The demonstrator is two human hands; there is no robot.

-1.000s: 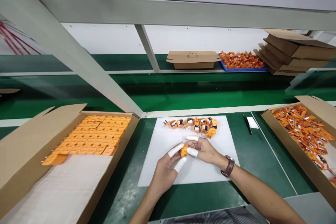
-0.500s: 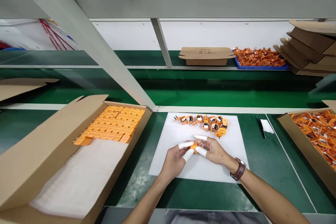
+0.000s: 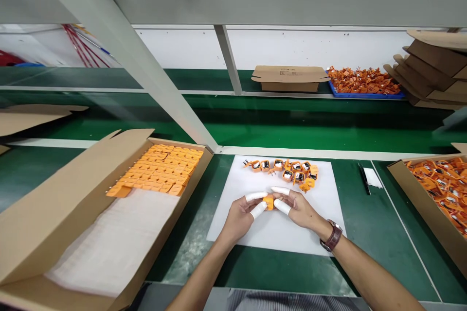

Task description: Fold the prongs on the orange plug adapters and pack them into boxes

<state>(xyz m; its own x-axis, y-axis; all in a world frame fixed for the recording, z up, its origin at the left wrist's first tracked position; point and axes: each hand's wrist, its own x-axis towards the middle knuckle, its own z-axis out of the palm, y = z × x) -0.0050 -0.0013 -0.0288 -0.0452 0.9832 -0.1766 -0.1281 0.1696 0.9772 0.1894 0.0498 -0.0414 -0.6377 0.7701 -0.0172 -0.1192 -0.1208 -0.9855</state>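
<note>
A small square orange plastic housing [image 3: 268, 202] is held above the white sheet [image 3: 233, 228]. My left hand [image 3: 241, 215] pinches it from the left between thumb and fingers, which wear white finger cots. My right hand [image 3: 297, 208], also with white cots, closes on its right side, thumb in front and fingers behind; part of that contact is hidden. A smooth orange face of the housing shows toward me. Just beyond my hands lies a group of several similar orange housings [image 3: 287, 175], many with black and white parts showing inside.
At left, an open cardboard box [image 3: 182, 214] holds rows of orange housings. A second box [image 3: 412, 194] at right is full of loose orange parts. A black pen-like tool [image 3: 364, 179] lies near it. Behind are a shelf box [image 3: 290, 74], a blue tray [image 3: 368, 95] and stacked cartons [image 3: 434, 68].
The orange housing has turned so more of its flat face shows. My right thumb has shifted slightly off its front toward the right edge. The view has moved slightly.
</note>
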